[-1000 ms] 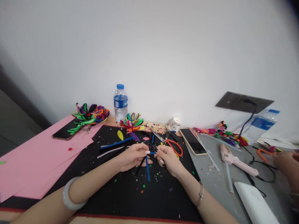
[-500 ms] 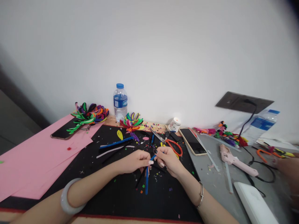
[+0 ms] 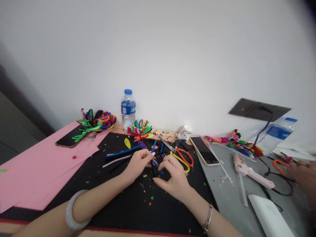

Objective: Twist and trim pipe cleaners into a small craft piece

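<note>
My left hand (image 3: 142,163) pinches crossed blue and black pipe cleaners between thumb and fingers. One end of the blue pipe cleaner (image 3: 154,145) sticks up past the thumb, and a black pipe cleaner (image 3: 152,169) hangs below it. Just to the right, my right hand (image 3: 172,174) is open, its thumb and fingers apart, the thumb close to the black one's lower end; whether they touch I cannot tell. Beyond it lie orange-handled scissors (image 3: 184,156) and a yellow loop (image 3: 184,163). More blue pipe cleaners (image 3: 122,152) and a white one (image 3: 116,161) rest left of my hands.
Bundles of colourful pipe cleaner loops (image 3: 98,121) sit at the back left, near a water bottle (image 3: 128,110). Pink paper (image 3: 49,174) covers the left side. Rightward are a phone (image 3: 204,150), a glue gun (image 3: 251,172), a white box-like object (image 3: 269,215) and another person's hand (image 3: 302,174).
My right hand has let go of the blue pipe cleaner and opened, moving slightly lower. The blue one now points up and across in my left hand, which has shifted a little up and left.
</note>
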The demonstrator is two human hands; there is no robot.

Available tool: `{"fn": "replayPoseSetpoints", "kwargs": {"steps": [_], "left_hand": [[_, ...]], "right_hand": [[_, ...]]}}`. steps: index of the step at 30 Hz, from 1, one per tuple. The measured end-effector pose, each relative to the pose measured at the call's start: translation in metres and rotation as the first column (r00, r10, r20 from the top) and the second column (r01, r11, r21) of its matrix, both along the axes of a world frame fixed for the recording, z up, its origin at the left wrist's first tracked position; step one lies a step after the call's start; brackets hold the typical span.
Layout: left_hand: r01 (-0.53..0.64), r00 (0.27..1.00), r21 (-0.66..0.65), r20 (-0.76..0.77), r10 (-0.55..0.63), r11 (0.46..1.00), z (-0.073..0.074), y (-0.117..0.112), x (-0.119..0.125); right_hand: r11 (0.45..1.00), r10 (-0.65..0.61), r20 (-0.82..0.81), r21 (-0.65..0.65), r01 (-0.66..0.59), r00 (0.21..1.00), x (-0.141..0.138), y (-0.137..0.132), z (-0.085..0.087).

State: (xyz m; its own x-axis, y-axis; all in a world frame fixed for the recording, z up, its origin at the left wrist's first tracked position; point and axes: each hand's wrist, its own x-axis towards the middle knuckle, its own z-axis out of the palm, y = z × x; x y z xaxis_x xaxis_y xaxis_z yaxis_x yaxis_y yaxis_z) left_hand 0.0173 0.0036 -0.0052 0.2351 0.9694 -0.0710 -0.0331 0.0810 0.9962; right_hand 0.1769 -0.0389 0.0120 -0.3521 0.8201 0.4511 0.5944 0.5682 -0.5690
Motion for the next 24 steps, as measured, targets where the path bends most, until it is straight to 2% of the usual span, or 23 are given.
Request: {"fn": "replayPoseSetpoints", "kwargs": {"steps": [2, 4, 10, 16, 19, 24], "left_hand": [[-0.019, 1.000, 0.022, -0.020, 0.019, 1.000, 0.0013, -0.0020, 0.0013], [-0.021, 0.999, 0.038, -0.033, 0.022, 0.999, 0.0021, -0.0027, 0.0018], [-0.023, 0.997, 0.104, -0.075, 0.031, 0.994, 0.0005, 0.0013, -0.0006], [-0.037, 0.998, 0.101, -0.048, 0.042, 0.994, 0.0000, -0.0006, 0.0010], [-0.031, 0.999, 0.069, -0.023, 0.033, 0.997, 0.0007, -0.0009, 0.0006], [-0.020, 1.000, 0.054, -0.016, 0.020, 0.998, -0.0016, 0.0055, -0.0033]], "right_hand": [[1.000, -0.013, 0.142, 0.018, 0.011, 0.990, -0.0049, -0.0040, -0.0021], [0.999, -0.047, 0.217, 0.032, 0.041, 0.975, -0.0064, -0.0042, -0.0047], [0.996, -0.092, 0.249, 0.004, 0.094, 0.964, -0.0007, 0.0004, -0.0015], [0.994, -0.096, 0.389, -0.007, 0.108, 0.916, -0.0074, -0.0048, -0.0067], [0.993, -0.099, 0.376, -0.016, 0.114, 0.921, -0.0096, -0.0063, -0.0086], [0.992, -0.100, 0.221, -0.057, 0.116, 0.970, -0.0050, -0.0018, -0.0059]]}}
